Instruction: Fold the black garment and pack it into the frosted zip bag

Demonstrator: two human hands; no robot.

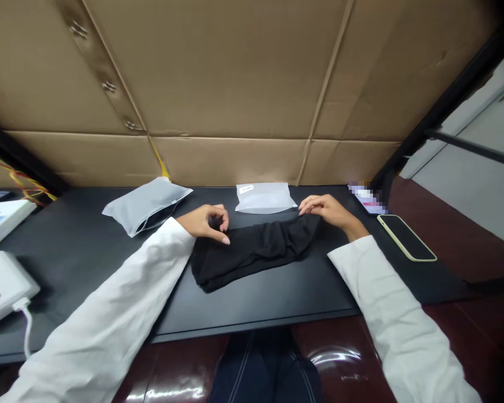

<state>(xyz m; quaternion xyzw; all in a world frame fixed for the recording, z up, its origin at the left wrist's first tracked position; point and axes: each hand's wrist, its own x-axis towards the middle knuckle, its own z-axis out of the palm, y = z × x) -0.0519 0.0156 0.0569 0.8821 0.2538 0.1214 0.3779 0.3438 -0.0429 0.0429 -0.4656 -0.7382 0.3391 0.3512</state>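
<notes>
A piece of folded black cloth [256, 246] lies lengthwise on the dark table, wrinkled toward its right end. It looks like a garment, but its exact kind does not show. My left hand [208, 221] is over the cloth's far left corner, fingers curled and thumb held apart from them, with nothing visible between. At the far right end, my right hand [330, 212] has its fingers bent together at the cloth's upper edge, seeming to pinch it; the fingertips' contact is partly hidden. Just beyond the cloth rests a flat frosted plastic bag [264, 197] with a small white label.
A larger frosted zip bag [145, 201] lies at the back left. On the left stand a white device [6, 285] with a cable and a white box [8, 221]. Two phones, one pale-cased [407, 238], lie at right. Cardboard [235, 84] walls the table's back.
</notes>
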